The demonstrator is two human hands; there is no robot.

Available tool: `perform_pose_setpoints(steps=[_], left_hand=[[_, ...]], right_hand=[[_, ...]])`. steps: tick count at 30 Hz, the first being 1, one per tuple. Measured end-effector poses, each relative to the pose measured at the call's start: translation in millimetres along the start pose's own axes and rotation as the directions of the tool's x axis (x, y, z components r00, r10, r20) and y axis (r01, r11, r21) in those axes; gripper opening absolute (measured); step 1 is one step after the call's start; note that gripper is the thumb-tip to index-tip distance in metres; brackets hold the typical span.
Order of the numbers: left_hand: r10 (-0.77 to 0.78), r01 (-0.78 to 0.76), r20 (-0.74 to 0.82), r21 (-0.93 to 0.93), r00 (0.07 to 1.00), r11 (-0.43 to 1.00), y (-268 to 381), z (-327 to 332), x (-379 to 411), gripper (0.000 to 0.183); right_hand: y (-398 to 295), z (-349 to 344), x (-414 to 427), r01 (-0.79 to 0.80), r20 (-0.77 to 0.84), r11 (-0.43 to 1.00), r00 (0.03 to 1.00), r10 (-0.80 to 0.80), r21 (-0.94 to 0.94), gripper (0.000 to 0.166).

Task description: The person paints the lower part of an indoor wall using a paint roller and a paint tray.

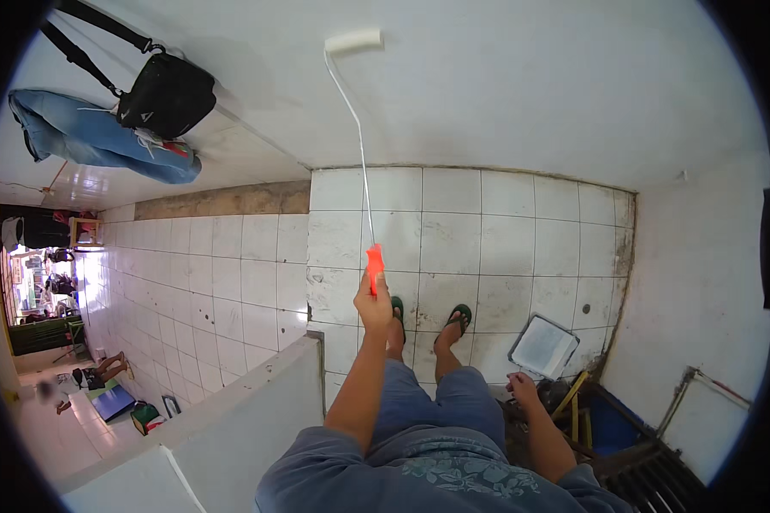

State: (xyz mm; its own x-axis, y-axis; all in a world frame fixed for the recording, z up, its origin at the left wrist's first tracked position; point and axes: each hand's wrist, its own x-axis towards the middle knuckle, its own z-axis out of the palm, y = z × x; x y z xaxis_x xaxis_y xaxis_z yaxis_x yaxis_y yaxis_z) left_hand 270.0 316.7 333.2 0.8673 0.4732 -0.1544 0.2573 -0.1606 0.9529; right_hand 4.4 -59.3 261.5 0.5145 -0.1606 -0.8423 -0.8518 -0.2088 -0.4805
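My left hand (373, 306) grips the orange handle of a paint roller (362, 147). Its thin metal rod reaches up and away from me, and the pale roller sleeve (354, 41) is against the white wall (487, 90), or very close to it. My right hand (521, 388) hangs low at my side, its fingers loosely curled and nothing visible in them. Just beyond that hand, a paint tray (544, 346) with whitish paint in it lies on the tiled floor (449, 234).
A black shoulder bag (167, 96) and blue jeans (96, 131) hang on the left wall. A low partition (250, 391) stands at my left. Beside my right arm are a dark rack (648, 478) and yellow bars (571, 394). Another person (86, 378) is on the floor far left.
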Motion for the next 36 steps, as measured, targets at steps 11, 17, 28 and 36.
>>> perform_pose_setpoints(steps=[11, 17, 28, 36], left_hand=[[-0.191, 0.183, 0.046, 0.145, 0.981, 0.972, -78.8, -2.5, 1.9, 0.026], [-0.225, 0.225, 0.077, 0.009, 0.971, 0.974, -57.3, -5.8, -3.5, 0.025], [-0.074, 0.080, 0.054, -0.121, 0.996, 0.989, 93.5, -41.8, -17.6, 0.021], [-0.112, 0.113, 0.030, -0.034, 0.993, 0.993, 96.6, -36.0, -16.4, 0.022]], right_hand=[[-2.7, -4.4, 2.2, 0.075, 0.013, 0.996, 0.997, -0.076, 0.043, 0.026], [-6.6, -3.1, -2.7, 0.018, -0.013, 0.999, 1.000, -0.018, 0.039, 0.026], [-18.2, -1.9, -0.7, 0.001, -0.006, 1.000, 1.000, -0.001, -0.001, 0.028], [-12.1, 1.3, 13.1, 0.030, 0.027, 0.999, 0.999, -0.031, 0.017, 0.027]])
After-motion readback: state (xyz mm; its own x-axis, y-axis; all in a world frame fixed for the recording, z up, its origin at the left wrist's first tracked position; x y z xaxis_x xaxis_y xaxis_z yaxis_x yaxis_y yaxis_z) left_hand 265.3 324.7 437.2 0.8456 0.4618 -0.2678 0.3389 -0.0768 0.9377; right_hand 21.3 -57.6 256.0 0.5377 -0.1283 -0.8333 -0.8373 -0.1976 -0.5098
